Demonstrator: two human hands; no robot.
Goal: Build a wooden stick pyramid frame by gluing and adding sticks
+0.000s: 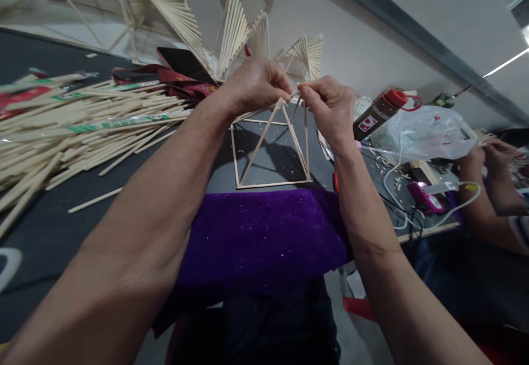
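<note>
the stick frame [296,140] is flanked at its top by left hand [257,83] and right hand [330,103]. both are pinched, apparently onto its sticks.

Stick frame [295,140] ctr, on table [25,45]. L hand [254,81] & R hand [330,103] at its top. Cloth [264,233] just this side of frame. Stick pile [103,120] to L on table; loose stick [95,200] nr side of pile. Strap [176,80] R end of pile, phone [185,61] just bhd. Stick models [233,32] in row at back, by wall [351,40]. R of R hand: bottle [374,114], then bag [433,131]; small box [427,197] & cable [386,180] nr side of bag. Co-worker's hands [498,153] far R, past bag.
</note>
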